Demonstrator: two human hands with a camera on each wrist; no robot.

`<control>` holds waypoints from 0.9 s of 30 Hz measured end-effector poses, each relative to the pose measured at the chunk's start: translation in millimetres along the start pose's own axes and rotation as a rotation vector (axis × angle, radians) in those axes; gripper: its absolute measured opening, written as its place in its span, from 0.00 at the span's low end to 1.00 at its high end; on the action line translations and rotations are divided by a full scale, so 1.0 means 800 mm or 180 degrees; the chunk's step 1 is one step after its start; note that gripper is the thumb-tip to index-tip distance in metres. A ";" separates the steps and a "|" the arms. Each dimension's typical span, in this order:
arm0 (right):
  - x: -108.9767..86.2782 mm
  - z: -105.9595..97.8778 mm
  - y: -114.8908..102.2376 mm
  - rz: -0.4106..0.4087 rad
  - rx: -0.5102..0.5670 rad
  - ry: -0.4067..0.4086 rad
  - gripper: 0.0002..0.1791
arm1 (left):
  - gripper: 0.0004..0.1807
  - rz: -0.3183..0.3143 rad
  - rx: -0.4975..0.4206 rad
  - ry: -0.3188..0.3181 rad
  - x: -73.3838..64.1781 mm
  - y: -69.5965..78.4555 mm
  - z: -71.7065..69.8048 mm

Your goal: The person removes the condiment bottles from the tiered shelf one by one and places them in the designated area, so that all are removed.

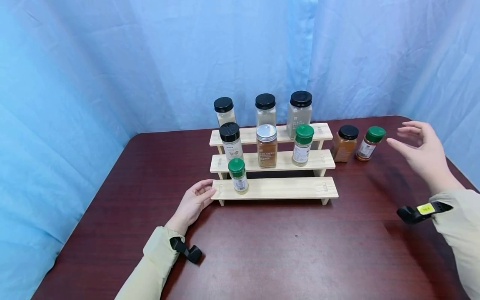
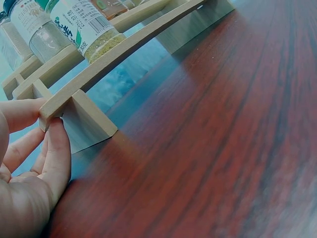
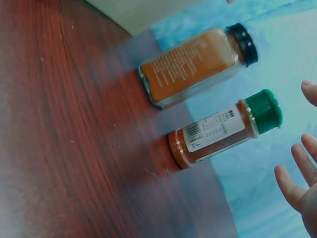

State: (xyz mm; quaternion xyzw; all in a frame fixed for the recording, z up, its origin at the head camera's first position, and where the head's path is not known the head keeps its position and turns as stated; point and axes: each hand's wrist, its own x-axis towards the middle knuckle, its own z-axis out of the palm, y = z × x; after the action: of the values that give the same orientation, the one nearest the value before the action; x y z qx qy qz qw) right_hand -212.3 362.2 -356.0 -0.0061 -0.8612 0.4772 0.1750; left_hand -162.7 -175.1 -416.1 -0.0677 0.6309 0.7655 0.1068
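My left hand (image 1: 193, 204) pinches the left end of the bottom board of a three-step wooden rack (image 1: 285, 188); the left wrist view shows thumb and fingertips on either side of that board end (image 2: 49, 110). Out at the right, my right hand (image 1: 421, 152) is held with fingers spread and nothing in them. Nearest to it stands a spice jar with a green lid (image 1: 369, 144), a white label and reddish contents, apart from the fingers. Left of that is a square jar of orange-brown powder with a black lid (image 1: 345, 143). On the bottom step stands a green-lidded jar (image 1: 240, 177).
Three jars stand on the middle step: one black-lidded (image 1: 231, 141), one silver-lidded (image 1: 267, 146), one green-lidded (image 1: 302, 146). The top step bears three black-lidded jars, one at its right (image 1: 300, 112). Blue curtains (image 1: 225, 50) hang around the dark red table (image 1: 300, 250).
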 end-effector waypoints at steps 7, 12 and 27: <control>0.018 -0.002 0.095 -0.0116 0.0101 0.0216 0.32 | 0.24 0.0011 0.0076 -0.0024 -0.001 0.000 -0.002; 0.005 0.002 0.091 -0.0224 0.0175 0.0190 0.30 | 0.26 0.0028 0.0082 -0.0023 0.001 -0.001 -0.003; -0.070 0.045 -0.060 -0.0539 0.0702 -0.0311 0.23 | 0.25 0.0004 0.0167 -0.0021 0.001 -0.001 -0.002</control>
State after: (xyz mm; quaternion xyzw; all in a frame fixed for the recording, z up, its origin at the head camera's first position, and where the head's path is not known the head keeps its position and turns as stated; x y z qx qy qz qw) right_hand -163.2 296.4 -350.5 0.1091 -0.8084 0.5522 0.1721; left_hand -163.4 -176.7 -417.4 -0.0620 0.6505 0.7490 0.1100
